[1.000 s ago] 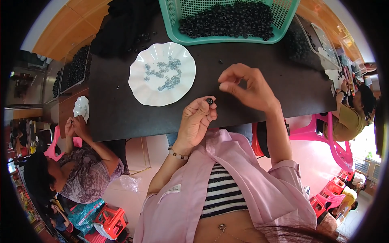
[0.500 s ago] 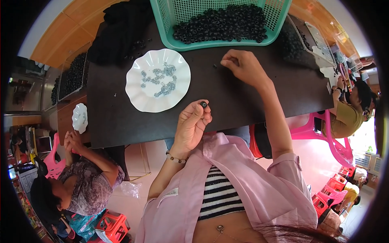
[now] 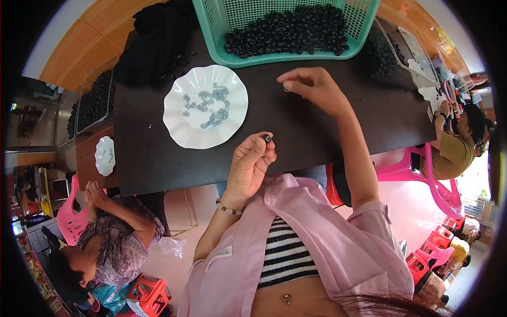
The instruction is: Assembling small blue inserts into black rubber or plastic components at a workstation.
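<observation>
Between thumb and index finger, my left hand [image 3: 248, 162] pinches a small round black plastic part [image 3: 266, 138] with a pale ring on the end facing up. It is held just beyond the table's near edge. Over the table in front of the green basket, my right hand [image 3: 319, 91] has its thumb and index finger brought together. A tiny dark bit shows under the thumb tip, too small to name. Left of both hands lies a white scalloped plate [image 3: 179, 129] with many small clear pieces [image 3: 215, 117] on it.
A green mesh basket [image 3: 288, 59] full of black parts [image 3: 285, 34] stands at the back. Dark cloth [image 3: 150, 50] lies at the far left, a clear bin [image 3: 409, 66] at the right. A smaller white dish [image 3: 100, 156] is near a person [image 3: 124, 232] on the left.
My right hand has shifted left and now covers the spot where a small dark piece lay on the table. My left hand keeps its grip, nearly still.
</observation>
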The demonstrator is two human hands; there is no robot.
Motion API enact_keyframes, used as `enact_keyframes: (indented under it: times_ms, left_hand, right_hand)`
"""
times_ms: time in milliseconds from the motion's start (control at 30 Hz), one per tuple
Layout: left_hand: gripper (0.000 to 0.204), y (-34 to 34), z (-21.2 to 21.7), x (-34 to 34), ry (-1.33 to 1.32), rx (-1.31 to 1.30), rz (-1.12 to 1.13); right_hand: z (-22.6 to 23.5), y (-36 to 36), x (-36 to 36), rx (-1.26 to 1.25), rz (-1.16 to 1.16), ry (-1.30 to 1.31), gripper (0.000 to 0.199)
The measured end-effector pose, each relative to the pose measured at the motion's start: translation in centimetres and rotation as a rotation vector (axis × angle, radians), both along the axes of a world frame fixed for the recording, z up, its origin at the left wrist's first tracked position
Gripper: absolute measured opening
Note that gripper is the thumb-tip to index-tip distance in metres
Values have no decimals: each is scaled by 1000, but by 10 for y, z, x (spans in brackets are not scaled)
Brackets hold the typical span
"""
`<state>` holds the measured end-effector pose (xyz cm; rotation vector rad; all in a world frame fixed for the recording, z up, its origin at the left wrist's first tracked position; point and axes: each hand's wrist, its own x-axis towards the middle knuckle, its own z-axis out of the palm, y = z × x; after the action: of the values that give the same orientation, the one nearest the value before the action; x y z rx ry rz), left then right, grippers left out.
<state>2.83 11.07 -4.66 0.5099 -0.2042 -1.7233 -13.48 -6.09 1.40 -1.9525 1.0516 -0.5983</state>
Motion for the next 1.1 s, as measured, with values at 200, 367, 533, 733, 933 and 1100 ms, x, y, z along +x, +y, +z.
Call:
enact_keyframes:
  times_ms: [200, 367, 533, 733, 933, 1100]
  left_hand:
    - [27, 2, 5, 0, -1, 32, 4]
    - [26, 3, 19, -3, -11, 2, -42]
    - [27, 4, 25, -6, -10, 22, -36]
    - [27, 7, 25, -7, -9, 6, -38]
    - [25, 9, 21, -7, 34, -24, -42]
    - [24, 11, 19, -7, 42, -21, -35]
  right_hand:
    - [12, 50, -14, 512, -50, -499, 15]
    - [4, 86, -6, 608, -128, -648, 13]
    - [0, 106, 2, 518, -111, -745, 12]
    - [8, 112, 2, 379, -78, -743, 13]
    - [12, 115, 2, 339, -60, -670, 12]
    - [9, 114, 3, 290, -42, -595, 12]
